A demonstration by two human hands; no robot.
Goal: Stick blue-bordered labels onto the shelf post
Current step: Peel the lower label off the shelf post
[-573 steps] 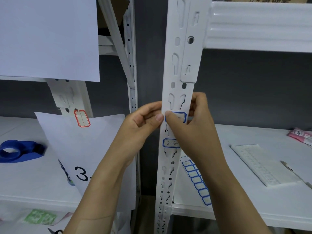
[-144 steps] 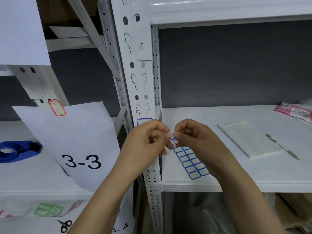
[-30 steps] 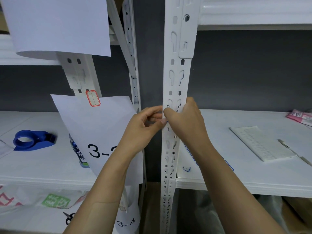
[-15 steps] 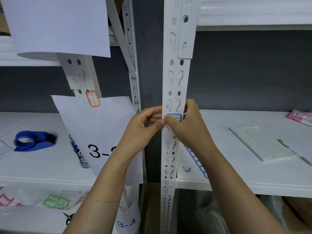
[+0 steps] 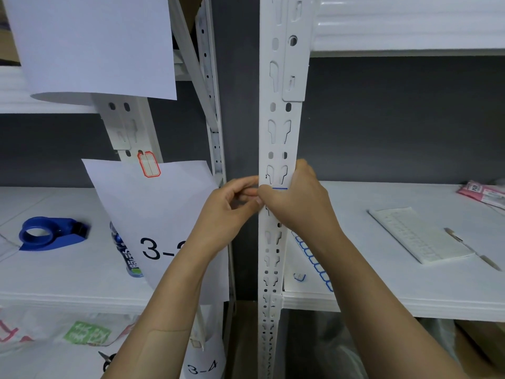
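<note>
The white slotted shelf post (image 5: 278,119) stands upright in the middle. A blue-bordered label (image 5: 279,188) sits on its face at shelf height; only its top blue edge shows. My right hand (image 5: 297,203) lies over the label, thumb at the post's left edge and fingers curled round the right edge. My left hand (image 5: 229,209) has its fingertips pinched together at the label's left end, touching my right thumb. A sheet of several blue-bordered labels (image 5: 314,259) lies on the right shelf beside the post, partly hidden by my right forearm.
A small loose label piece (image 5: 299,277) lies by the sheet. A white backing sheet (image 5: 418,236), a pen (image 5: 483,261) and a pink packet (image 5: 483,192) are on the right shelf. To the left are a blue tape dispenser (image 5: 46,236), a "3-" paper sign (image 5: 153,209) and a red-bordered label (image 5: 149,164).
My right hand has slid up over the label, which showed fully half a second ago; now only its top edge shows. My left hand has stayed at the post's left edge.
</note>
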